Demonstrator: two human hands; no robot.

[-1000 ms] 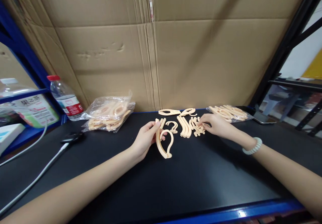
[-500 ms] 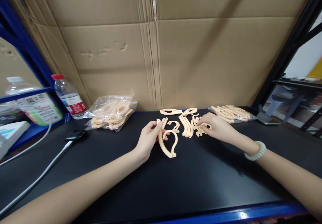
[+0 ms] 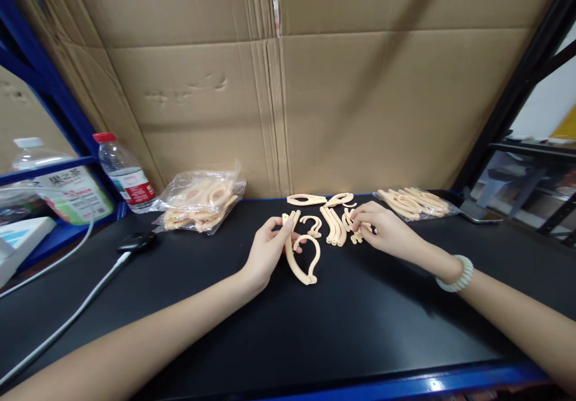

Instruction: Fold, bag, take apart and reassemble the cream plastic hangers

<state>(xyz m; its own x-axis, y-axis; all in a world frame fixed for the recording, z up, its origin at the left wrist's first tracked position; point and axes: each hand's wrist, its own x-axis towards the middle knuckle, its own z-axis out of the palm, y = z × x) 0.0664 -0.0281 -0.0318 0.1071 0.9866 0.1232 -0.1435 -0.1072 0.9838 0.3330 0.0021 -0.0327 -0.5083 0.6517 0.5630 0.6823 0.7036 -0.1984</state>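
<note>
My left hand (image 3: 265,248) is closed around a beige plastic hanger arm (image 3: 294,264), gripped near its upper end. A curved beige hook (image 3: 317,251) meets that arm at its lower tip. My right hand (image 3: 382,227) has its fingers bent and pinched at a pile of small beige plastic pieces (image 3: 357,237), partly hidden by the fingers. Between the hands lie several hanger arms side by side (image 3: 333,227) and a few loose hooks (image 3: 310,224). Behind them are folded beige hangers (image 3: 306,200).
Clear bags of beige hanger parts lie at the left (image 3: 198,203) and right (image 3: 414,203). A red-capped bottle (image 3: 128,176) stands by the blue frame. A white cable (image 3: 76,305) with a black plug end (image 3: 136,242) crosses the left of the black table (image 3: 288,341). Cardboard (image 3: 360,101) walls the back.
My right hand has shifted slightly left at the small pieces, its fingers drawn closer together. My left hand still holds the hanger arm, moved very slightly right.
</note>
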